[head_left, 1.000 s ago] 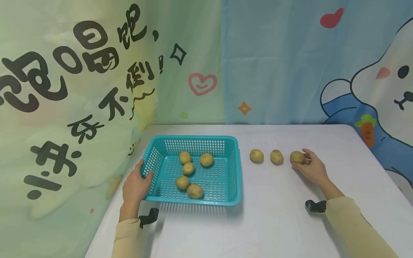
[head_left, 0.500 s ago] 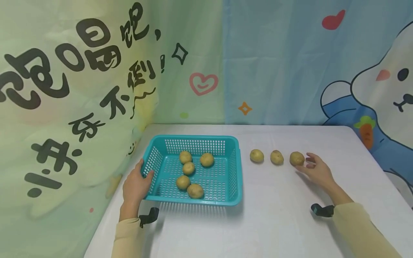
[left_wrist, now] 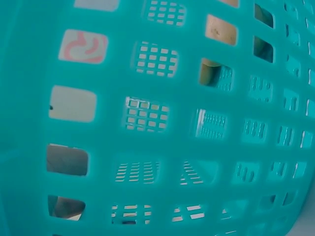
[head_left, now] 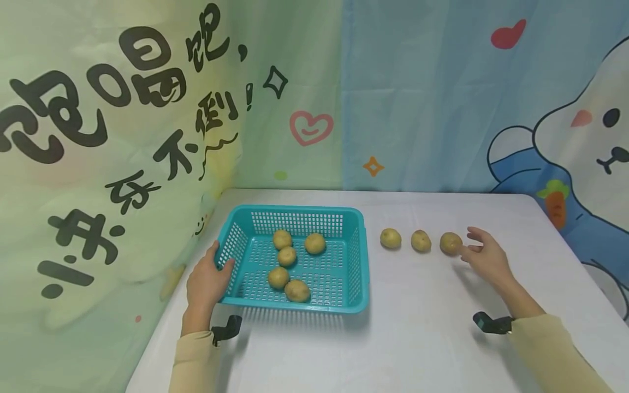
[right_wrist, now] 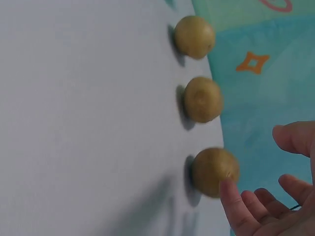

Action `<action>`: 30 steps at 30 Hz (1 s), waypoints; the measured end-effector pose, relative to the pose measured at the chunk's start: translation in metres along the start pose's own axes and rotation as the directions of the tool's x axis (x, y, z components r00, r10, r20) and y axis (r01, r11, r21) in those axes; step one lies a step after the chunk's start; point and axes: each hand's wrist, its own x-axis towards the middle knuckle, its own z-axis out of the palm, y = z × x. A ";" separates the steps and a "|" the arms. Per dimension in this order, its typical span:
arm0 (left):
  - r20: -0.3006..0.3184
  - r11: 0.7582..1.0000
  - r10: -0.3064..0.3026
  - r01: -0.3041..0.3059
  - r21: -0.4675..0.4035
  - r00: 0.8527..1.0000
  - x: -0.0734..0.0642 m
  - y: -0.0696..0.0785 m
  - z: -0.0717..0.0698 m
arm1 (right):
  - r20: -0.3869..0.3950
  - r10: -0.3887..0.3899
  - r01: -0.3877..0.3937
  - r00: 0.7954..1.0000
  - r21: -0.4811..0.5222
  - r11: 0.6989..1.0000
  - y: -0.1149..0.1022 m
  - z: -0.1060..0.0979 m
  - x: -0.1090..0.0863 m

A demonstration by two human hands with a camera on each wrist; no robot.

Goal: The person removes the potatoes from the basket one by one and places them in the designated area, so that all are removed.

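Observation:
In the head view, a turquoise plastic basket (head_left: 314,307) stands on the white table, with several potatoes (head_left: 297,291) inside. My left hand (head_left: 207,279) grips its left rim; the perforated basket wall (left_wrist: 147,88) fills the left wrist view, where that hand is hidden. Right of the basket, three potatoes lie in a row: a left one (head_left: 390,238), a middle one (head_left: 421,241) and a right one (head_left: 450,244). Beside the right potato is my right hand (head_left: 488,259), fingers spread and holding nothing. In the right wrist view, one fingertip (right_wrist: 227,186) overlaps that potato; contact is unclear.
The white tabletop (head_left: 403,344) runs from the front to a back edge against a printed cloth backdrop (head_left: 417,109). A similar cloth (head_left: 98,218) borders the table's left side. Dark wrist-camera mounts (head_left: 492,323) stick out from both sleeves.
My right hand has let go of the rightmost potato and drawn back slightly to the right, its fingers opening. The left hand and the basket have stayed in place.

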 end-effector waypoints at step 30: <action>-0.013 1.000 -0.003 0.002 -0.014 1.000 -0.001 0.003 0.000 | 0.148 -0.291 0.251 0.945 0.241 0.938 -0.145 0.074 -0.007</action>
